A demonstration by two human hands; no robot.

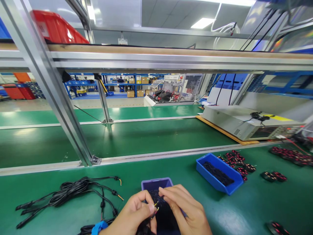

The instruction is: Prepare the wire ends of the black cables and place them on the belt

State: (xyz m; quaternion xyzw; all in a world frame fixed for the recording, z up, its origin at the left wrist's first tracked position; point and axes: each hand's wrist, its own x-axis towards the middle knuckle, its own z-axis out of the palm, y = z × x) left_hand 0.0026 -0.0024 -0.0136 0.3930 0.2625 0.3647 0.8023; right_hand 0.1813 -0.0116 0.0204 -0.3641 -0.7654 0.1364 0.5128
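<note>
My left hand is closed in a pinch on a black cable end with yellow and red wire tips, held just over a small purple-blue tray of black parts. My right hand is closed too, its fingers curled against the same wire tips from the right. Both hands are at the bottom centre, above the green table. What the right fingers grip is too small to make out.
A bundle of black cables lies to the left. A blue bin of black pieces sits to the right, with several red-and-black coils beyond it. A grey instrument box stands at the back right. Aluminium frame posts rise on the left.
</note>
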